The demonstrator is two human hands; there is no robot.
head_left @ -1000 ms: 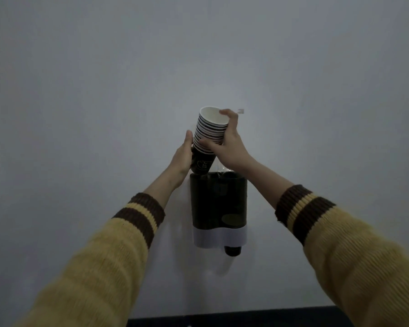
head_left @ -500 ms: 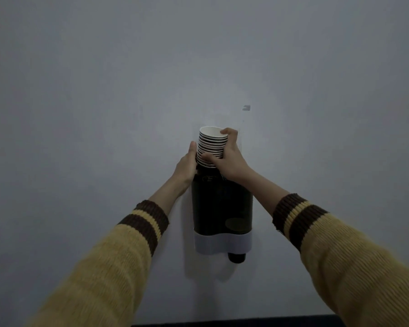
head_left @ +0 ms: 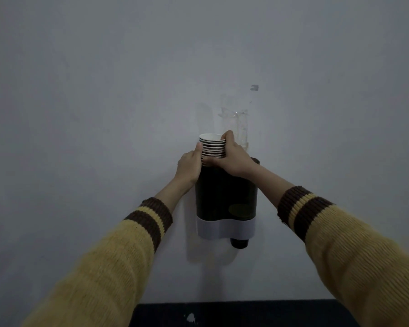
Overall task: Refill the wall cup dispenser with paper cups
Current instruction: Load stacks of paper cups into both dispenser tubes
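Grey wall (head_left: 104, 90) fills almost the whole view, and the light is dim. On the wall hangs a dark cup holder (head_left: 224, 197) with a white band (head_left: 226, 228) along its bottom. One dark cup (head_left: 239, 243) pokes out under the band on the right side.

A stack of paper cups (head_left: 210, 147) sticks up out of the left side of the cup holder's top. The cups have white rims, one over the other, and the top cup is open and white inside. The lower part of the stack is down inside the cup holder and cannot be seen.

The left hand (head_left: 189, 167) is pressed on the left side of the stack, with the thumb up against the rims. The right hand (head_left: 234, 156) is wrapped around the right side of the stack, with one finger up by the top rim. Both hands squeeze the stack between them. Both arms wear yellow sleeves (head_left: 104, 267) with brown stripes at the cuffs.

Above the right hand a clear plastic piece (head_left: 240, 126) is on the wall, hard to make out. A small grey mark (head_left: 254, 87) sits higher up on the wall. At the bottom of the view is a dark strip (head_left: 246, 312) with a small white spot (head_left: 190, 317).
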